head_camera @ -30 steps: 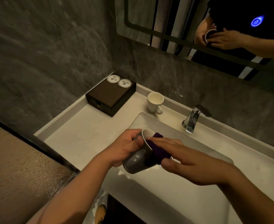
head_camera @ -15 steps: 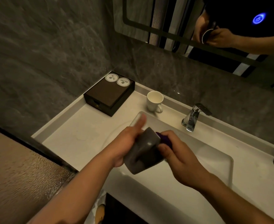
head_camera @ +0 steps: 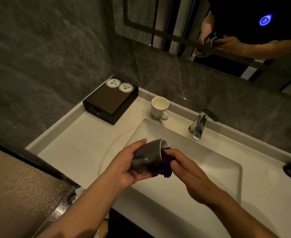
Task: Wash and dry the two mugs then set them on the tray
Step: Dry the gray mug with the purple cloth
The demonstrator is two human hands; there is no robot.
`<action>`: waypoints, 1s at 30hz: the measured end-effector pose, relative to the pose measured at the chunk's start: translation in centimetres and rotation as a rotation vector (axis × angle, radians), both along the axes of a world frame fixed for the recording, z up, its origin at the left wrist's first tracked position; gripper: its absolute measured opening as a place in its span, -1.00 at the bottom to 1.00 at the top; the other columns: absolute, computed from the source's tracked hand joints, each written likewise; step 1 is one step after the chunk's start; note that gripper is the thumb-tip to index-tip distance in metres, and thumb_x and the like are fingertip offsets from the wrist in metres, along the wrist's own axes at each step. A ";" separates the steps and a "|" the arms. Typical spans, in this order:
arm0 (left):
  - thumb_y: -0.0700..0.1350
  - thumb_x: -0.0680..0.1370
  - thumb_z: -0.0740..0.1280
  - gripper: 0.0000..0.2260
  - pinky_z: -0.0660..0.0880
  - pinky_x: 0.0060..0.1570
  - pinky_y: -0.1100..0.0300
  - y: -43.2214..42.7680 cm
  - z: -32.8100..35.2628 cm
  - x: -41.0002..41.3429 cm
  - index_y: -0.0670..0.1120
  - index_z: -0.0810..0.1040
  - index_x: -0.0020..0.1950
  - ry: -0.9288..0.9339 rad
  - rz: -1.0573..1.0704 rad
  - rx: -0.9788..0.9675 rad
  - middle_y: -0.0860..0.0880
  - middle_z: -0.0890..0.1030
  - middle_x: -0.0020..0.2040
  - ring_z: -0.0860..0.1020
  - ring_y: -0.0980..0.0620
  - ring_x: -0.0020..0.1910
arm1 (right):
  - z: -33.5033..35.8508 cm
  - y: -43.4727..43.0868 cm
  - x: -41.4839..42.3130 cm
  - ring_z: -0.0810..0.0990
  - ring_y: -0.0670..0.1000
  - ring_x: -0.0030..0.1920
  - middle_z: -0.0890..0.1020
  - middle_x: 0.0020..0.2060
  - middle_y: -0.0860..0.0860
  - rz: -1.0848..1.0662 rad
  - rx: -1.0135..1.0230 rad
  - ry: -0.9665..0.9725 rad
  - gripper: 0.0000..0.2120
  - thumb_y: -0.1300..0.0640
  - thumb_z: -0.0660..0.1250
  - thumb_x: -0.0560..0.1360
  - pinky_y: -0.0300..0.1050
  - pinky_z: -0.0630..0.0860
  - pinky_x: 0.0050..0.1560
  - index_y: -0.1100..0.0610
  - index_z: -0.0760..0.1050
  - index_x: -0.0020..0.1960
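Free to pass over the bare counter (head_camera: pixel 69 152) left of the basin (head_camera: pixel 218 169) and over the basin's right half. Blocked along the back wall (head_camera: pixel 158 74) by the dark box (head_camera: pixel 110 102), the white mug (head_camera: pixel 159 107) and the faucet (head_camera: pixel 200 124), with open gaps between them.

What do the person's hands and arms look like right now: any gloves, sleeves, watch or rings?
The left hand and right hand are bare: no gloves, rings or watch show. The left forearm and right forearm are uncovered to the frame's edge, with no sleeves. The mirror reflects a dark short-sleeved top with a glowing blue ring at the chest.
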State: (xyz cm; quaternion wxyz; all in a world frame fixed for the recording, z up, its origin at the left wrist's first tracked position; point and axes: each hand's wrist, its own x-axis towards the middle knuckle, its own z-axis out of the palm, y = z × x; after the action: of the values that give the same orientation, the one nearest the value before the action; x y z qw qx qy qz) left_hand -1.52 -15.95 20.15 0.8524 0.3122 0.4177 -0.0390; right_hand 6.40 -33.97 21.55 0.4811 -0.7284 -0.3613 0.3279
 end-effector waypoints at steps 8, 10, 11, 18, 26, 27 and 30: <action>0.02 0.55 0.48 -0.65 0.60 0.12 -0.40 -0.6 0.5 0.3 -0.14 0.62 0.25 -0.064 0.000 0.115 -0.27 0.74 0.08 0.72 -0.33 0.06 | -0.3 0.3 0.4 0.51 -0.11 0.12 0.50 0.16 -0.24 0.073 -0.098 -0.245 -0.64 -0.55 -0.09 0.47 -0.19 0.55 0.10 -0.59 0.12 0.24; 0.03 0.57 0.44 -0.67 0.63 0.09 -0.36 -1.1 0.6 0.3 -0.14 0.62 0.25 -0.096 0.031 0.173 -0.24 0.74 0.06 0.73 -0.30 0.04 | -0.3 0.8 0.2 0.51 -0.13 0.12 0.51 0.13 -0.28 0.022 -0.073 -0.236 -0.59 -0.56 -0.12 0.46 -0.21 0.54 0.12 -0.51 0.20 0.24; 0.03 0.59 0.42 -0.66 0.64 0.08 -0.34 -1.3 0.7 0.3 -0.15 0.61 0.26 -0.112 0.050 0.200 -0.24 0.74 0.07 0.73 -0.28 0.04 | -0.3 1.0 0.1 0.53 -0.12 0.10 0.53 0.09 -0.29 -0.015 -0.050 -0.212 -0.55 -0.55 -0.11 0.47 -0.20 0.55 0.11 -0.42 0.26 0.24; 0.01 0.60 0.41 -0.78 0.62 -0.17 0.17 -2.6 -0.2 0.2 -0.13 0.57 0.10 -0.173 0.168 0.710 -0.17 0.66 0.05 0.69 -0.12 0.00 | 0.5 1.9 0.0 0.57 -0.15 -0.03 0.58 -0.08 -0.26 -0.206 0.024 -0.072 -0.69 -0.15 -0.03 0.61 -0.38 0.50 -0.02 -0.10 0.45 0.08; 0.25 0.46 0.43 -0.54 0.55 -0.09 0.43 -2.1 -0.2 -0.7 0.12 0.42 0.26 -0.395 -0.008 1.323 0.16 0.49 0.19 0.55 0.22 0.14 | 0.9 2.5 -0.4 0.66 -0.04 0.04 0.70 -0.04 -0.13 -0.415 0.151 0.247 -0.67 -0.26 0.07 0.57 -0.07 0.62 0.14 -0.27 0.60 0.02; 0.26 0.47 0.44 -0.57 0.58 -0.10 0.36 -2.3 0.6 -0.4 0.14 0.45 0.25 -0.338 0.020 1.188 0.15 0.52 0.19 0.58 0.14 0.13 | 0.8 2.5 -0.9 0.64 -0.06 0.04 0.67 -0.03 -0.11 -0.433 0.144 0.179 -0.64 -0.29 0.05 0.57 -0.09 0.61 0.13 -0.20 0.57 0.07; 0.17 0.59 0.37 -0.69 0.63 -0.14 0.09 -2.0 2.0 1.0 -0.02 0.58 0.19 -0.146 0.162 0.499 -0.11 0.67 0.11 0.67 -0.11 0.05 | -0.1 2.5 -2.5 0.58 -0.22 0.06 0.58 0.04 -0.21 -0.372 0.132 -0.080 -0.61 -0.38 -0.03 0.57 -0.39 0.53 0.02 -0.19 0.41 0.15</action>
State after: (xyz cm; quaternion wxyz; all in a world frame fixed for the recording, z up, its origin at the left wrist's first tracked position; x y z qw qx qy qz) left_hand -0.54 -17.91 22.19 0.7771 0.4803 0.3756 0.1561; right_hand 3.94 -31.47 21.42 0.5652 -0.7620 -0.2601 0.1798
